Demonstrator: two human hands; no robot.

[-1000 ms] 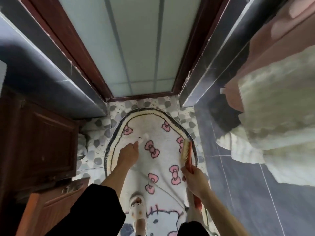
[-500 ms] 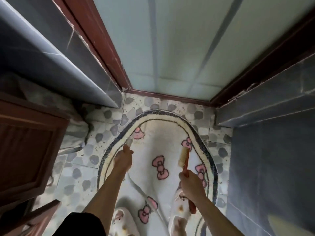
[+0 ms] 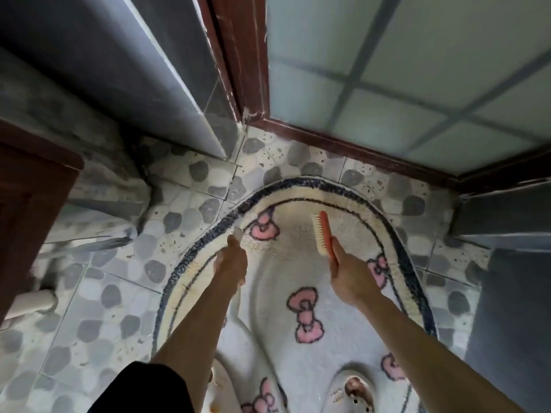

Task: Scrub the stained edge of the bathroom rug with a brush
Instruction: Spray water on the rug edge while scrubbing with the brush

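A person stands on an oval bathroom rug (image 3: 283, 263). The right hand (image 3: 348, 272) grips an orange brush (image 3: 323, 234) over the rug's far middle. Its long axis points at the far rim, bristles facing left, seemingly readied for scrubbing. The left hand (image 3: 231, 260) pinches a small pale object (image 3: 237, 233), unidentifiable, at the left border.

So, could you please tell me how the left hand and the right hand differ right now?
The left hand grips a small whitish object; the right hand grips the orange brush, bristles facing left. The left hand is over the dark-bordered edge of the rug; the right hand is over its cream middle. Both are curled round something.
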